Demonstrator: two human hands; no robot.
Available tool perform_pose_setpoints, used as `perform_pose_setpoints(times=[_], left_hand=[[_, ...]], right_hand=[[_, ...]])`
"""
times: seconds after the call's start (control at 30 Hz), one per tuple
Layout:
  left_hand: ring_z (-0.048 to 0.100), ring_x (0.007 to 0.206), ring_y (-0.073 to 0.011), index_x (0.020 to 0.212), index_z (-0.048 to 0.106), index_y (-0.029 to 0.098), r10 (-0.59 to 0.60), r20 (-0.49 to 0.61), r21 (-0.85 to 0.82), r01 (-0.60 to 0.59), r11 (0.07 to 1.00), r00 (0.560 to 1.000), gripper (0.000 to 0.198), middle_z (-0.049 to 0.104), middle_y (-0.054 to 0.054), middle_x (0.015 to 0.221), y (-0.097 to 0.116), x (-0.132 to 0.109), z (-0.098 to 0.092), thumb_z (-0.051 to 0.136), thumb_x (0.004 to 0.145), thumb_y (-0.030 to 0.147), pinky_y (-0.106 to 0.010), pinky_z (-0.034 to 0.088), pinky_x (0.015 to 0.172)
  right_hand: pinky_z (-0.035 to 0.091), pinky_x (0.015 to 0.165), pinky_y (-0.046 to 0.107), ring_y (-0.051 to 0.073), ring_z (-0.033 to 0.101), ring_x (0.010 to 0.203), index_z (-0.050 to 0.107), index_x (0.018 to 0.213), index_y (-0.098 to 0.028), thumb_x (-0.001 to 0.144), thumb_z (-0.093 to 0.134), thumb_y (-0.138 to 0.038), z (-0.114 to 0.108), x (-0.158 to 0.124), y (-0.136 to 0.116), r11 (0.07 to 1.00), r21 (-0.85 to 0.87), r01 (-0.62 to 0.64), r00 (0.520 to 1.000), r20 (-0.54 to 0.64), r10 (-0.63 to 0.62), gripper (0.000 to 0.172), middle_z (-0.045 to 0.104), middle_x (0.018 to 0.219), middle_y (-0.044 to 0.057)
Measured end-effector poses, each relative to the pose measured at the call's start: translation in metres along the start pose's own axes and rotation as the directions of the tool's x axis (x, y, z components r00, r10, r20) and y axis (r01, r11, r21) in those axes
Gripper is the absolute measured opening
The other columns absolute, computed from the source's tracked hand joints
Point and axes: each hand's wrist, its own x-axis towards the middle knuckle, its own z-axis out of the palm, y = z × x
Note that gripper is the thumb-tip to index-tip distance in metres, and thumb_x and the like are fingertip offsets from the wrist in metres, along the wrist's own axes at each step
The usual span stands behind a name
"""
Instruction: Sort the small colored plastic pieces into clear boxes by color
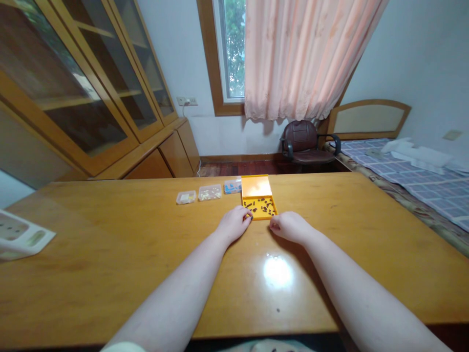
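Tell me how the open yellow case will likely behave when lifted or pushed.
The yellow case looks like thin-walled plastic, so it is probably light and fairly stiff. Its lid is open, so it may swing if only one half is lifted. The dark pieces lie scattered in the near half and would likely slide or spill if it tilts.
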Motion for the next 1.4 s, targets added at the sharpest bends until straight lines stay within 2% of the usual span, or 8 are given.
perform_pose_setpoints(times=[0.13, 0.27, 0.47, 0.67, 0.9, 1.07, 1.23, 1.4], left_hand=[[0.059, 0.088, -0.0183, 0.097, 0.064, 0.022, -0.006, -0.016, 0.001, 0.006, 1.0, 1.0, 0.022, 0.061, -0.005, 0.098, 0.0, 0.0, 0.002, 0.048, 0.085, 0.03, -0.031, 0.048, 0.079], [0.058, 0.095, -0.019, 0.106, 0.061, 0.02, 0.016, -0.052, -0.02, -0.017, 1.0, 0.999, 0.026, 0.058, -0.006, 0.106, -0.001, 0.0, 0.003, 0.052, 0.083, 0.028, -0.033, 0.047, 0.087], [0.04, 0.125, -0.0261, 0.13, 0.04, 0.02, -0.021, -0.194, -0.046, 0.012, 0.999, 0.981, 0.06, 0.04, -0.012, 0.134, -0.002, 0.001, 0.003, 0.062, 0.076, 0.031, -0.043, 0.033, 0.106], [0.024, 0.136, -0.0323, 0.141, 0.019, 0.017, -0.128, -0.094, -0.005, 0.128, 0.992, 0.987, 0.086, 0.025, -0.019, 0.147, -0.004, 0.001, 0.009, 0.064, 0.073, 0.042, -0.051, 0.023, 0.109], [0.027, 0.135, -0.0306, 0.145, 0.01, 0.014, -0.16, -0.013, 0.012, 0.16, 0.987, 0.987, 0.075, 0.027, -0.019, 0.147, -0.013, 0.005, 0.012, 0.045, 0.085, 0.045, -0.054, 0.016, 0.11], [0.031, 0.134, -0.0278, 0.145, 0.013, 0.018, -0.112, 0.032, 0.028, 0.111, 0.993, 0.993, 0.07, 0.033, -0.014, 0.146, -0.012, 0.005, 0.009, 0.044, 0.086, 0.039, -0.052, 0.014, 0.111], [0.028, 0.136, -0.0232, 0.144, 0.02, 0.023, -0.126, 0.102, 0.064, 0.12, 0.991, 0.987, 0.059, 0.034, -0.007, 0.146, -0.014, 0.006, 0.008, 0.036, 0.089, 0.034, -0.05, 0.012, 0.113], [0.025, 0.137, -0.0204, 0.143, 0.027, 0.024, -0.145, 0.146, 0.037, 0.141, 0.989, 0.979, 0.054, 0.034, -0.003, 0.146, -0.014, 0.007, 0.005, 0.032, 0.089, 0.028, -0.048, 0.011, 0.114]], right_hand=[[0.04, 0.061, 0.023, 0.016, 0.062, 0.065, 0.07, 0.083, -0.022, 0.081, 0.052, -0.03, 0.008, 0.002, 0.003, 0.986, 0.167, 0.006, 0.993, -0.114, 0.014, 0.019, 0.07, 0.073, 0.004], [0.042, 0.061, 0.023, 0.014, 0.059, 0.062, 0.067, 0.096, -0.019, 0.087, 0.045, -0.037, 0.022, 0.009, 0.006, 0.899, 0.435, -0.043, 0.925, -0.322, 0.2, 0.029, 0.069, 0.073, 0.004], [0.047, 0.071, 0.029, 0.018, 0.062, 0.077, 0.059, 0.117, -0.018, 0.088, 0.039, -0.032, 0.028, 0.015, 0.012, 0.786, 0.615, -0.069, 0.908, -0.288, 0.305, 0.038, 0.069, 0.088, 0.007], [0.049, 0.072, 0.031, 0.018, 0.062, 0.078, 0.053, 0.119, -0.013, 0.086, 0.043, -0.035, 0.032, 0.02, 0.018, 0.679, 0.734, -0.034, 0.845, -0.341, 0.411, 0.041, 0.066, 0.09, 0.008], [0.031, 0.107, 0.043, 0.027, 0.038, 0.13, 0.033, 0.137, -0.011, 0.084, 0.05, -0.039, 0.046, 0.03, 0.025, 0.703, 0.708, -0.07, 0.875, -0.295, 0.384, 0.063, 0.039, 0.14, 0.019], [0.033, 0.106, 0.042, 0.025, 0.042, 0.127, 0.034, 0.138, -0.016, 0.085, 0.05, -0.036, 0.047, 0.031, 0.025, 0.696, 0.718, -0.02, 0.896, -0.295, 0.331, 0.059, 0.044, 0.138, 0.015], [0.035, 0.105, 0.039, 0.021, 0.045, 0.124, 0.036, 0.136, -0.02, 0.083, 0.051, -0.028, 0.05, 0.035, 0.026, 0.545, 0.823, 0.164, 0.88, -0.372, 0.297, 0.056, 0.048, 0.136, 0.01], [0.032, 0.108, 0.041, 0.022, 0.041, 0.128, 0.034, 0.138, -0.021, 0.08, 0.054, -0.028, 0.059, 0.039, 0.029, 0.422, 0.887, 0.188, 0.866, -0.352, 0.354, 0.061, 0.044, 0.139, 0.009]])
